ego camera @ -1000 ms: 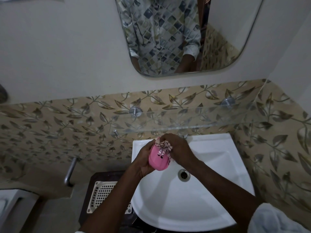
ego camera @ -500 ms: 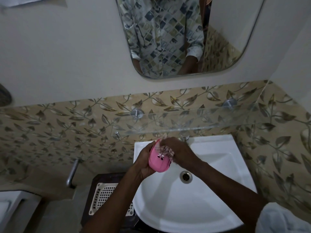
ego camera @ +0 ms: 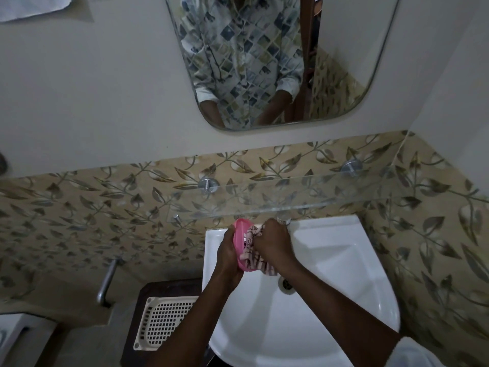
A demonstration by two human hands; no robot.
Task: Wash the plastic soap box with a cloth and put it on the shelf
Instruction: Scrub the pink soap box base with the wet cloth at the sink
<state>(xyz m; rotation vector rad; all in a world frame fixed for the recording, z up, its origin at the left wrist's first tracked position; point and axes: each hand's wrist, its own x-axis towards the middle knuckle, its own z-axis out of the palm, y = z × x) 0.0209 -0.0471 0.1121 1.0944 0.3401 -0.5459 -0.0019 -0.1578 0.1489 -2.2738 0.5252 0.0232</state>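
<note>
Over the back of the white sink (ego camera: 330, 260), my left hand (ego camera: 227, 254) grips a pink plastic soap box (ego camera: 240, 242), held on edge with its hollow side facing right. My right hand (ego camera: 274, 241) is closed on a pink-and-white patterned cloth (ego camera: 252, 256) and presses it into the box. The lower end of the cloth hangs out below the box. A clear glass shelf (ego camera: 291, 200) on two metal wall brackets runs just above and behind both hands.
A tap (ego camera: 284, 221) peeks out behind my right hand. The drain (ego camera: 286, 283) lies below the hands. A cream perforated basket (ego camera: 164, 321) rests on a dark stand left of the sink. A metal pipe (ego camera: 107, 282) juts from the tiled wall. A mirror (ego camera: 264, 62) hangs above.
The soap box has turned more on edge and risen slightly toward the shelf. The cloth has shifted from the box's top down into its right side, with more cloth hanging below.
</note>
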